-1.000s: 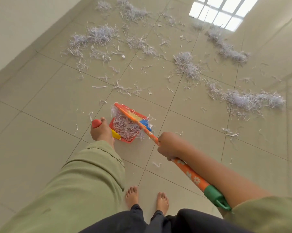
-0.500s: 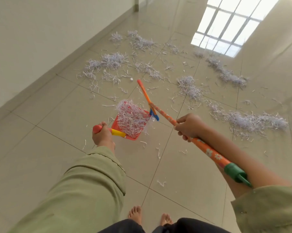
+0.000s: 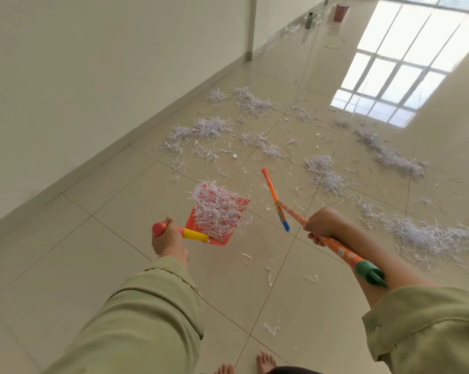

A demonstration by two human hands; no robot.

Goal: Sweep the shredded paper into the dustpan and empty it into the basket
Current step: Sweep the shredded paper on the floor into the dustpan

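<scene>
Head view: paper clumps (image 3: 325,174) beyond dustpan (image 3: 217,233).

No readable text, labels, brands or nos. anywhere in frame. Broom handle (image 3: 338,249), lower right, has white flower print only, no lettering. Small containers at top of frame too far & blurred to read.

paper-heaped dustpan (image 3: 198,233) in left hand (image 3: 167,240)
</scene>
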